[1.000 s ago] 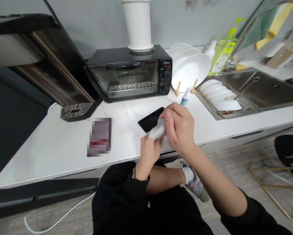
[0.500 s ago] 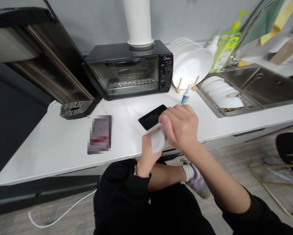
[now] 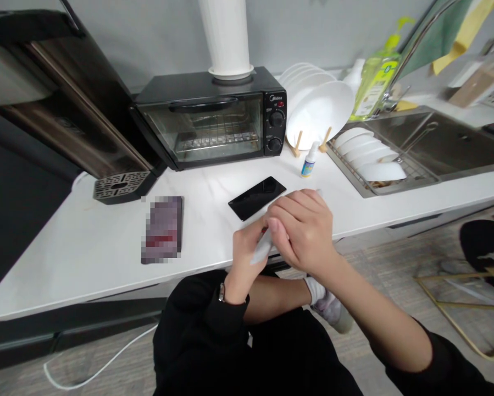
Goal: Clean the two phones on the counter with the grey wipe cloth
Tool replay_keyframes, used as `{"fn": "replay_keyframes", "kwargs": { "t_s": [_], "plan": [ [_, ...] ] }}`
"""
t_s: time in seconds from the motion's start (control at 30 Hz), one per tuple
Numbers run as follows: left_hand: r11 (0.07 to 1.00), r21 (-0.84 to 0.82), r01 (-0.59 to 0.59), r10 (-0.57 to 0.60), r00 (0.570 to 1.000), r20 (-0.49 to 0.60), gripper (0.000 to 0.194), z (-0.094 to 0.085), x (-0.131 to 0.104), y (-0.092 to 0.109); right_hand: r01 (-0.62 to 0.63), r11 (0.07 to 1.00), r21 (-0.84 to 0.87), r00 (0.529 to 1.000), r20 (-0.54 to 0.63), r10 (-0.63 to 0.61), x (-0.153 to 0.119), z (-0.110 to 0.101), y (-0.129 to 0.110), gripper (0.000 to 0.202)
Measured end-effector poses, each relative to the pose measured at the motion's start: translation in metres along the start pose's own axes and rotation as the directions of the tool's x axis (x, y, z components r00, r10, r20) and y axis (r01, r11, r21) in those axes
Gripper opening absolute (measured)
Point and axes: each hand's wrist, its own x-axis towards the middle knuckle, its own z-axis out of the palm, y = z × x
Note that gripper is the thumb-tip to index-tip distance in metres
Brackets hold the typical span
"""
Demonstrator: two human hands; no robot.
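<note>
My right hand (image 3: pixel 306 234) is closed, its fingers folded over a white cloth (image 3: pixel 261 248), with part of the cloth showing below the thumb. Beneath it, my left hand (image 3: pixel 247 247) is closed too, its fingers mostly covered by the right. A small bit of red shows between the hands; what the left one grips is hidden. Just beyond them on the white countertop (image 3: pixel 205 231) lies a black smartphone (image 3: pixel 257 198), screen up. A small spray bottle (image 3: pixel 308 160) with a blue label stands behind the hands. To the left lies a flat dark rectangular item (image 3: pixel 162 230), blurred by pixels.
A black toaster oven (image 3: pixel 214 129) stands at the back, a white ribbed vessel (image 3: pixel 228 38) on top. White plates (image 3: pixel 318 110) lean in a wooden rack beside it. Bowls (image 3: pixel 364 151) sit by the sink (image 3: pixel 465 143). A drinks machine (image 3: pixel 121 184) is at left, a soap bottle (image 3: pixel 372 82) at right.
The right hand has shifted slightly down over the left, so less of the cloth shows. More of the smartphone and spray bottle is visible. The whole view has shifted a little.
</note>
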Motion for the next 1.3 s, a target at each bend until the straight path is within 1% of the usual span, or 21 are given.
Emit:
{"fn": "replay_keyframes", "kwargs": {
  "t_s": [0.03,0.07,0.13,0.17,0.23,0.3,0.33,0.4,0.43,0.47,0.5,0.57,0.6,0.67,0.77,0.87,0.93,1.03,1.1,1.17,1.3],
  "plan": [
    [0.999,0.024,-0.024,0.024,1.000,0.005,0.022,0.000,0.000,0.002,0.002,1.000,-0.006,1.000,0.002,-0.002,-0.002,0.000,0.003,0.046],
    [0.997,0.058,-0.045,0.045,0.999,0.001,0.025,-0.001,0.001,0.004,-0.043,0.999,0.019,0.999,-0.021,0.044,-0.004,0.001,0.009,0.051],
    [0.988,0.140,-0.065,0.067,0.998,-0.010,0.029,-0.005,0.002,0.006,-0.220,0.965,0.141,0.968,-0.087,0.234,-0.011,0.005,0.027,0.061],
    [0.981,0.186,-0.060,0.063,0.998,-0.014,0.028,-0.008,0.002,0.006,-0.313,0.925,0.217,0.935,-0.099,0.340,-0.014,0.008,0.039,0.063],
    [0.966,0.255,-0.051,0.053,0.999,0.002,0.026,-0.015,0.001,0.005,-0.463,0.815,0.348,0.864,-0.029,0.503,-0.022,0.016,0.064,0.066],
    [0.953,0.295,-0.073,0.058,0.997,0.059,0.026,-0.021,-0.001,0.003,-0.572,0.701,0.427,0.798,0.090,0.596,-0.028,0.024,0.086,0.068],
    [0.945,0.315,-0.088,0.061,0.994,0.094,0.027,-0.022,-0.002,0.002,-0.611,0.655,0.445,0.764,0.115,0.635,-0.031,0.028,0.095,0.068],
    [0.922,0.374,-0.103,0.047,0.987,0.155,0.032,-0.022,-0.005,0.002,-0.644,0.639,0.422,0.718,0.046,0.694,-0.035,0.032,0.103,0.066],
    [0.909,0.405,-0.101,0.033,0.984,0.173,0.035,-0.021,-0.006,0.003,-0.635,0.675,0.377,0.723,-0.020,0.691,-0.036,0.033,0.102,0.063],
    [0.899,0.427,-0.101,0.022,0.983,0.184,0.038,-0.020,-0.007,0.004,-0.602,0.733,0.318,0.758,-0.063,0.649,-0.037,0.033,0.098,0.060],
    [0.895,0.433,-0.106,0.022,0.981,0.194,0.041,-0.020,-0.007,0.005,-0.542,0.801,0.256,0.818,-0.060,0.573,-0.037,0.033,0.092,0.055],
    [0.903,0.410,-0.127,0.043,0.977,0.210,0.051,-0.022,-0.008,0.006,-0.381,0.910,0.164,0.924,0.049,0.379,-0.040,0.028,0.075,0.042],
    [0.911,0.390,-0.137,0.055,0.975,0.216,0.055,-0.024,-0.009,0.005,-0.315,0.940,0.132,0.946,0.118,0.301,-0.044,0.025,0.066,0.036],
    [0.931,0.340,-0.131,0.052,0.971,0.232,0.064,-0.031,-0.010,0.000,-0.258,0.964,0.065,0.947,0.214,0.239,-0.055,0.018,0.054,0.034],
    [0.968,0.243,-0.063,0.001,0.969,0.247,0.077,-0.041,-0.011,-0.009,-0.267,0.963,-0.041,0.920,0.288,0.267,-0.077,0.010,0.047,0.036],
    [0.980,0.198,-0.028,-0.021,0.970,0.243,0.084,-0.042,-0.011,-0.014,-0.273,0.956,-0.106,0.903,0.313,0.293,-0.090,0.013,0.039,0.042],
    [0.979,0.201,-0.019,-0.029,0.971,0.237,0.091,-0.039,-0.011,-0.014,-0.265,0.956,-0.125,0.904,0.312,0.291,-0.090,0.021,0.025,0.044],
    [0.974,0.225,-0.011,-0.047,0.967,0.249,0.102,-0.036,-0.011,-0.015,-0.171,0.985,-0.016,0.908,0.386,0.164,-0.080,0.034,-0.003,0.046],
    [0.968,0.251,-0.007,-0.057,0.967,0.248,0.105,-0.034,-0.012,-0.015,-0.107,0.989,0.097,0.891,0.451,0.052,-0.075,0.035,-0.012,0.043],
    [0.965,0.261,0.009,-0.070,0.972,0.225,0.106,-0.033,-0.013,-0.014,-0.098,0.987,0.131,0.877,0.480,0.024,-0.075,0.026,-0.005,0.036],
    [0.969,0.244,0.042,-0.088,0.979,0.183,0.109,-0.030,-0.010,-0.010,-0.166,0.984,-0.067,0.888,0.424,0.179,-0.082,-0.003,0.041,0.031]
  ]
}}
